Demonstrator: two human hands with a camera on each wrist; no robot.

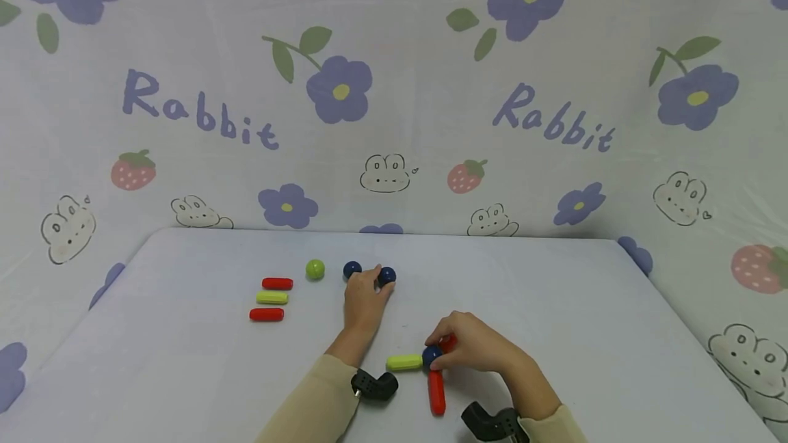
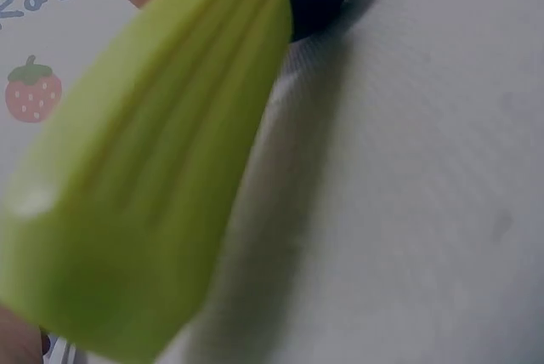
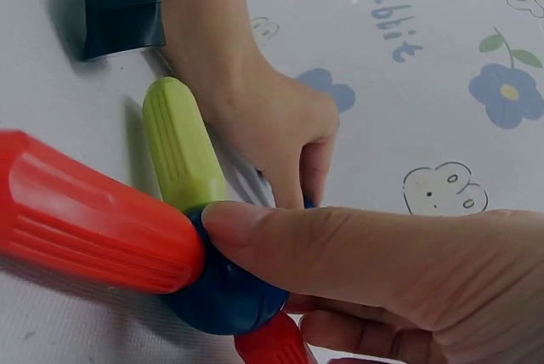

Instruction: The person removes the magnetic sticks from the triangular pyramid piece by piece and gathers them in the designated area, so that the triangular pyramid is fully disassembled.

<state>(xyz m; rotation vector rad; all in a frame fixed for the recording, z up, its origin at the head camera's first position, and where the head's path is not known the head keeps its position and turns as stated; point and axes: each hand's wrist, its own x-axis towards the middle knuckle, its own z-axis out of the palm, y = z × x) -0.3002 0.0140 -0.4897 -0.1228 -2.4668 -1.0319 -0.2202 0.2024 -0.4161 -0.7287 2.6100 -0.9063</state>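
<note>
Rabbit-print cloth hangs behind the white tabletop. From the head view, my left fingers pinch a loose ball; I judge a light thumb-and-finger grip best, taken straight up so the other navy ball just beside it does not roll. Left of these are a green ball and three loose rods, their long axes left to right. Nearer me, my right hand grasps the hub, a navy ball joined by three rods: the green rod points left, the near red rod points toward me, and the far red rod, partly hidden, slants away rightward.

Left wrist view: the green rod looms close, its long axis running from lower left up to the hub. I cannot tell my left grip from this one.

Right wrist view: my thumb presses the hub by the green rod's end. Steady pressure there, I think, keeps the joints straight.
</note>
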